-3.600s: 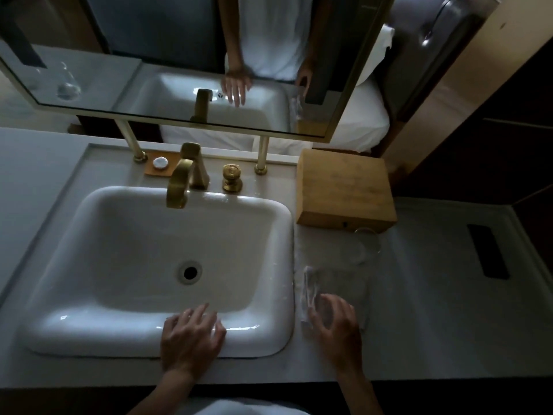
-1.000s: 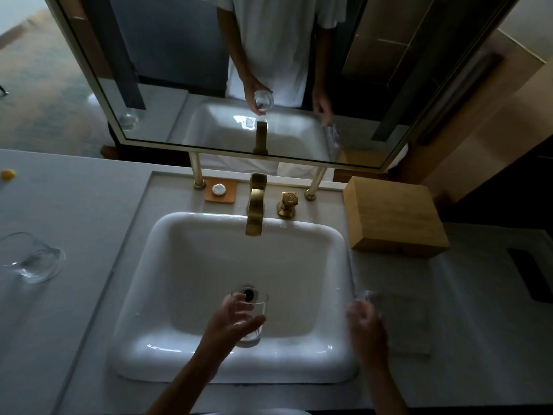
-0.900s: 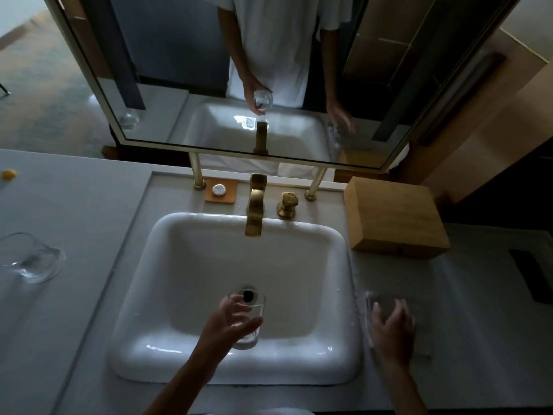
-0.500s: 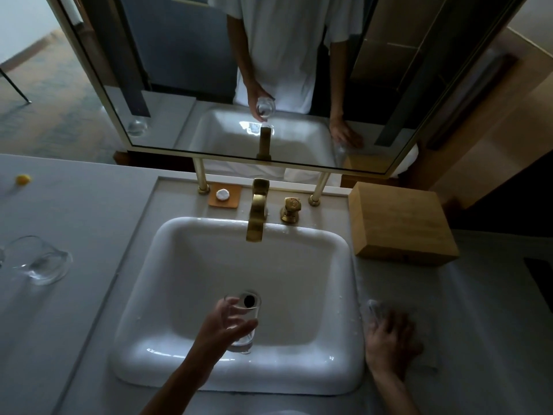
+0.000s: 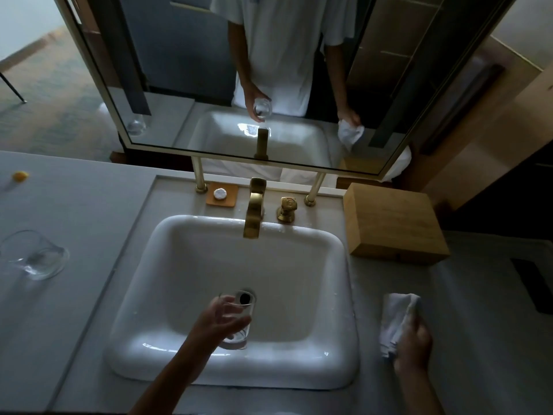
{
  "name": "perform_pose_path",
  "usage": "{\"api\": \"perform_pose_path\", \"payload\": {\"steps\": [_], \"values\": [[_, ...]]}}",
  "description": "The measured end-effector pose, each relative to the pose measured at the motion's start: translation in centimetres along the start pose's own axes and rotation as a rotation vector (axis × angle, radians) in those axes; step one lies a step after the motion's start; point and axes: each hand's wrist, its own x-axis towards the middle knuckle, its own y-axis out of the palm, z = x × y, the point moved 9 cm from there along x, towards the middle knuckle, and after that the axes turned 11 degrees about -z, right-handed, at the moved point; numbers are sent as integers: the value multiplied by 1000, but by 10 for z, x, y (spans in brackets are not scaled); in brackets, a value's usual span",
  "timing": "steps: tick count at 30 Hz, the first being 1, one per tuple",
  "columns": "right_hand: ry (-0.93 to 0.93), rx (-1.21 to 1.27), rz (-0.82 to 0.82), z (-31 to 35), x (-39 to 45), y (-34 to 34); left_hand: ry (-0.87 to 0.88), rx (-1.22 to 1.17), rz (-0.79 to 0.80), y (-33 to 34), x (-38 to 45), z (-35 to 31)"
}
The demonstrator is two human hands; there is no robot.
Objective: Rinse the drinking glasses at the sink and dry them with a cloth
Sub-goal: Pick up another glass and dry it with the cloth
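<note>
L hand (image 5: pixel 220 320): fingers curled round a clear drinking glass (image 5: pixel 238 320), held upright over the sink basin (image 5: pixel 179 265), just nearer than the drain (image 5: pixel 246 298).
R hand (image 5: pixel 414 342): grips a bunched white cloth (image 5: pixel 396 317), lifted off the countertop (image 5: pixel 478 339) near its front edge, R of the sink.
Sink: white, square-ish, set mid-counter; wet glints along front rim.
2nd glass (image 5: pixel 34 256): lies on its side near countertop's L edge, well apart from the sink.
Faucet (image 5: pixel 254 212): brass, at sink's back rim; no stream seen. Brass knob (image 5: pixel 286 208) just R of it.
Wooden box (image 5: pixel 392 224): back R of sink, on counter.
Mirror (image 5: pixel 209 70): behind the faucet; reflects both hands, the glass and the cloth.
</note>
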Motion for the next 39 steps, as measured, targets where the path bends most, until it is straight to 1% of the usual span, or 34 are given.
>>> {"api": "perform_pose_path", "payload": {"steps": [2,3,4,5,7,8,9,11,15,17,18,21,23,25,27,29,31,33,35,37,39], "values": [[235,294,209,-2,-15,8,-5,-23,19,0,-2,-2],[372,409,294,-8,-24,13,-12,-36,37,1,-3,-4],[485,520,345,-13,-32,19,-15,-50,62,2,-6,-7],[564,619,414,-10,-45,25,-13,-63,95,4,-9,-11],[576,666,479,-1,-69,36,-7,-87,162,10,-16,-20],[528,635,508,2,-77,40,-10,-99,183,12,-18,-25],[517,628,581,7,-91,49,-16,-109,197,13,-20,-29],[454,524,754,22,-124,65,-19,-104,231,17,-23,-40],[245,399,884,64,-172,89,-19,-62,333,27,-30,-64],[72,280,970,86,-204,95,-31,-64,386,31,-31,-75],[-50,194,1003,95,-216,96,-34,-65,401,32,-31,-80],[-393,4,1057,120,-243,98,-49,-103,404,30,-27,-90],[-537,-58,1069,127,-249,99,-95,-139,415,26,-24,-92],[-597,-99,1113,125,-253,100,-126,-131,455,25,-23,-93],[-616,-155,1241,119,-264,105,-132,-77,521,27,-23,-95],[-688,-230,1349,117,-276,109,-138,-22,574,32,-25,-97],[-801,-287,1439,118,-285,112,-170,19,573,33,-25,-97],[-874,-340,1504,119,-292,114,-182,77,570,33,-23,-98],[-942,-386,1510,120,-295,118,-162,120,583,33,-21,-103],[-969,-443,1495,121,-294,124,-127,152,578,34,-18,-109],[-905,-444,1505,123,-291,130,-106,169,553,35,-16,-111]]}}
